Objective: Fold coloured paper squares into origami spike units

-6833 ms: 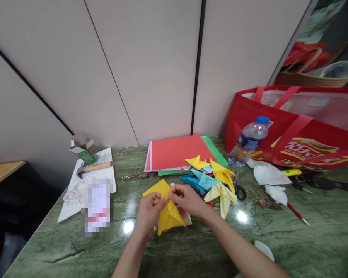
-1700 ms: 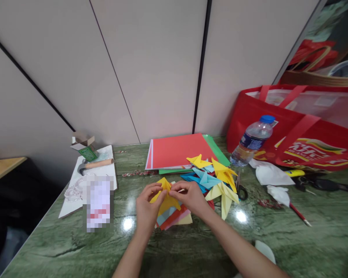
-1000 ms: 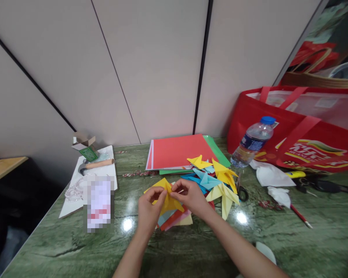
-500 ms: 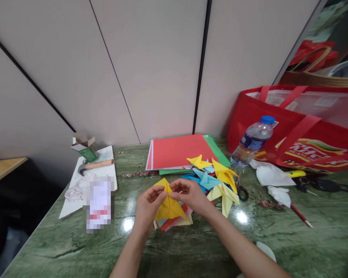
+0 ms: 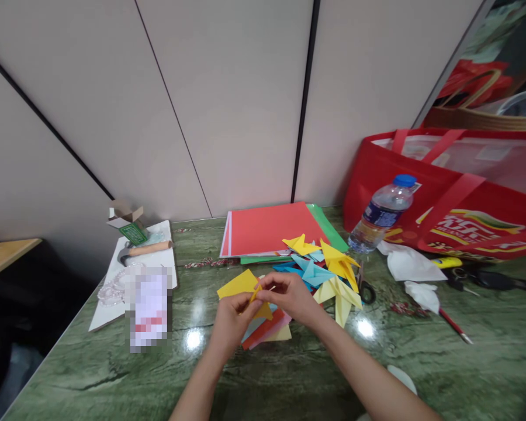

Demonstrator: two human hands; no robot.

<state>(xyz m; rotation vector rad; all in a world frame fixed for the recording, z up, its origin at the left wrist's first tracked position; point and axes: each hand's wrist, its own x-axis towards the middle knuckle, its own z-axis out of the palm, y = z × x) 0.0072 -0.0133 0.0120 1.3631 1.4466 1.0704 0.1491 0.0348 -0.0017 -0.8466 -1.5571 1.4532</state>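
Between my two hands is a yellow sheet of origami paper (image 5: 239,285), partly folded, with one broad flap pointing up and to the left. My left hand (image 5: 236,318) pinches it from the left, and my right hand (image 5: 287,295) pinches the fold from the right; the fingertips almost meet. Under the hands lies a stack of coloured paper squares (image 5: 267,333) in red, pink, blue and cream. Just right of my right hand is a pile of folded paper pieces, among them a pale yellow one (image 5: 338,295), a light blue one (image 5: 311,272) and a deep yellow one (image 5: 339,263).
Red and green sheets (image 5: 272,231) lie against the wall. Scissors (image 5: 368,292) rest beside the pile. A water bottle (image 5: 383,213) stands before a red bag (image 5: 442,199). At left, a white board (image 5: 155,260) carries a hammer-like tool (image 5: 149,249) and a small box (image 5: 134,231).
The yellow paper has been turned, and its flap now points left. My left hand has shifted slightly right and down, closer to my right fingertips.
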